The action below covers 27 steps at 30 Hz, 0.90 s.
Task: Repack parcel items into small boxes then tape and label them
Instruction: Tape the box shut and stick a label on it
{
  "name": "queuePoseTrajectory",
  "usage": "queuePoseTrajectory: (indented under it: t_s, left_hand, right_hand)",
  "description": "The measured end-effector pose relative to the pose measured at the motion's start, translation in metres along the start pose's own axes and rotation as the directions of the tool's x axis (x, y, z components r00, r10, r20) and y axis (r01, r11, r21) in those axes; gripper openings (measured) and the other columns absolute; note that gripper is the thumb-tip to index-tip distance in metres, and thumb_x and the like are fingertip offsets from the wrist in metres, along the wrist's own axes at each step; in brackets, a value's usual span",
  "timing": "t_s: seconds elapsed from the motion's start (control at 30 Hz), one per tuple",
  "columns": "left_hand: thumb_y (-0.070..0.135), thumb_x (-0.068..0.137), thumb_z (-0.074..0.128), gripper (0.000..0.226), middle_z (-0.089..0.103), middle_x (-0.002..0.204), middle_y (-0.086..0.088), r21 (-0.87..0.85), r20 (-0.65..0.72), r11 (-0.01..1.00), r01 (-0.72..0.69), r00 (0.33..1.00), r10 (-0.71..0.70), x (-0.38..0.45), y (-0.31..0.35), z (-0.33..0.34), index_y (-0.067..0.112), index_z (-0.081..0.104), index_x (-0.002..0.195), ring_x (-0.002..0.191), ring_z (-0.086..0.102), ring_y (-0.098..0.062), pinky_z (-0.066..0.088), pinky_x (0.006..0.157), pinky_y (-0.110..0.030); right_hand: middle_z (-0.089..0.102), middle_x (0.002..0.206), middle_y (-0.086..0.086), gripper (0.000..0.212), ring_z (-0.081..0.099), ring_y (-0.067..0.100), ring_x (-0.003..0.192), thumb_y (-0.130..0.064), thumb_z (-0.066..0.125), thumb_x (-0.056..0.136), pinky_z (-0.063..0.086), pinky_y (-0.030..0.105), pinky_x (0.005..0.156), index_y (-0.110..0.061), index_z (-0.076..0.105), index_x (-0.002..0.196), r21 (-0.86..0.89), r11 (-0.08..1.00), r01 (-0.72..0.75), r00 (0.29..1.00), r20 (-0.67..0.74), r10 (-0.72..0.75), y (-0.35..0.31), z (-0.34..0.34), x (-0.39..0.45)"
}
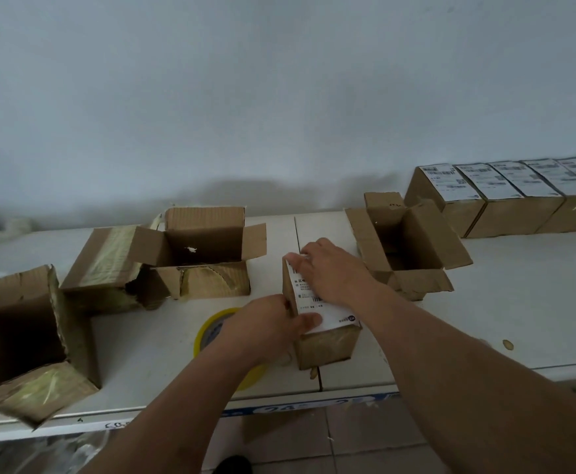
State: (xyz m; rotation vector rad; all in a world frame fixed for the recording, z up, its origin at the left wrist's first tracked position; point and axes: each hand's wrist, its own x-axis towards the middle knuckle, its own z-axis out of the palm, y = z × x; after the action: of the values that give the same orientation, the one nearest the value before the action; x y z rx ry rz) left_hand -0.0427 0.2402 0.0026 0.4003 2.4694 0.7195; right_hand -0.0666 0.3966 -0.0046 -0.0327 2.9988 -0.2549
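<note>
Left hand (pixel 262 328): I have it wrapped around the near left corner of the small sealed box (pixel 324 347), thumb pinning the near edge of the shipping label (pixel 327 318) to the top face. Right hand (pixel 334 271): it lies flat and open-palmed on the label's far half, fingers spread toward the far edge, pressing rather than gripping. The box stands at the middle of the white table (pixel 519 302), over the seam between two tabletop panels.

Left to right across the table: an open carton (pixel 26 340) overhanging the front edge; a taped carton (pixel 108 268); an open carton (pixel 204 248) with its flaps up; a yellow tape roll (pixel 211 328), partly hidden under my left wrist and just beside the box; the box being labelled; another open carton (pixel 406 248); and, against the wall, a row of labelled boxes (pixel 505 196).

Risks, as I judge them: pressing the label unevenly could trap a crease or set it askew, and one side appears to wrap over the left edge, where a barcode could fold. A hard push from the right hand could slide the box along the seam. My left forearm passes close to the overhanging carton, which a careless sweep might tip off.
</note>
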Motion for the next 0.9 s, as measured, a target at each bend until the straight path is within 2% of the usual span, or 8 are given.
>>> queuePoseTrajectory:
  t_s: [0.27,0.33,0.4,0.47,0.57,0.7,0.77,0.9]
  left_hand:
    - [0.051,0.096,0.052,0.043,0.063,0.118,0.005,-0.064,0.054,0.998,-0.004,0.998,0.008,0.0,0.002,-0.001,0.025,0.055,0.13,0.087,0.055,-0.007,0.042,0.061,-0.015]
    - [0.052,0.096,0.051,0.045,0.062,0.118,0.005,-0.075,0.059,0.997,0.002,0.998,0.002,-0.002,0.001,-0.002,0.025,0.054,0.131,0.087,0.055,-0.007,0.042,0.062,-0.017]
    - [0.056,0.096,0.049,0.048,0.059,0.108,0.007,-0.062,0.056,0.998,0.01,0.998,-0.007,-0.003,0.002,-0.003,0.025,0.053,0.133,0.082,0.053,-0.005,0.041,0.06,-0.017]
    - [0.059,0.096,0.045,0.054,0.059,0.111,0.003,-0.025,0.037,1.0,0.0,0.999,0.001,-0.005,0.004,-0.003,0.023,0.049,0.136,0.085,0.053,-0.007,0.042,0.064,-0.02]
    - [0.057,0.095,0.048,0.055,0.059,0.131,-0.001,0.041,0.023,0.998,-0.036,0.999,0.035,-0.006,0.005,-0.001,0.022,0.047,0.138,0.096,0.052,-0.01,0.039,0.076,-0.023]
    - [0.056,0.093,0.054,0.049,0.063,0.111,0.003,0.039,0.045,0.999,-0.016,0.999,0.014,-0.001,0.002,-0.002,0.021,0.056,0.128,0.084,0.054,-0.01,0.044,0.071,-0.024]
    - [0.056,0.092,0.055,0.048,0.06,0.102,0.005,0.011,0.058,1.0,-0.005,0.998,0.005,0.0,0.002,-0.002,0.022,0.058,0.125,0.085,0.057,-0.011,0.049,0.073,-0.024]
    - [0.058,0.09,0.057,0.051,0.064,0.11,0.001,-0.023,0.042,1.0,-0.003,0.999,0.004,0.003,0.001,-0.002,0.021,0.059,0.125,0.088,0.06,-0.013,0.051,0.076,-0.025]
  right_hand:
    - [0.045,0.128,0.007,0.05,0.047,0.02,0.116,-0.038,0.036,0.103,0.05,0.04,0.092,-0.029,0.023,0.15,-0.049,0.999,-0.023,1.0,-0.009,0.023,0.002,0.009,0.007]
    - [0.051,0.122,0.009,0.049,0.049,0.024,0.111,-0.05,0.023,0.102,0.047,0.043,0.092,-0.025,0.038,0.142,-0.095,0.992,-0.081,0.997,-0.009,0.08,0.0,0.003,0.013]
    - [0.057,0.117,0.009,0.075,0.052,0.026,0.109,-0.067,0.008,0.096,0.042,0.047,0.096,-0.018,0.059,0.121,-0.053,0.991,-0.125,0.992,-0.032,0.123,-0.006,-0.004,0.018]
    - [0.059,0.118,0.009,0.087,0.053,0.026,0.109,-0.075,0.003,0.09,0.041,0.048,0.096,-0.016,0.063,0.115,-0.038,0.994,-0.105,0.994,-0.031,0.104,-0.013,-0.004,0.021]
    - [0.059,0.121,0.009,0.083,0.053,0.026,0.111,-0.073,0.006,0.092,0.043,0.046,0.095,-0.016,0.06,0.12,-0.048,0.995,-0.085,0.996,-0.021,0.084,-0.017,0.001,0.019]
    - [0.057,0.127,0.01,0.068,0.05,0.028,0.116,-0.064,0.013,0.099,0.04,0.045,0.096,-0.02,0.054,0.13,-0.1,0.994,-0.047,0.999,0.0,0.047,-0.02,0.004,0.019]
    - [0.054,0.135,0.007,0.069,0.046,0.025,0.123,-0.066,0.015,0.097,0.036,0.045,0.102,-0.02,0.053,0.132,0.006,0.999,-0.046,0.998,-0.038,0.047,-0.017,0.002,0.02]
    - [0.03,0.156,-0.004,0.056,0.02,0.015,0.145,-0.057,0.026,0.1,0.018,0.041,0.117,-0.026,0.045,0.141,0.175,0.984,0.018,0.978,-0.21,0.02,-0.008,0.0,0.004]
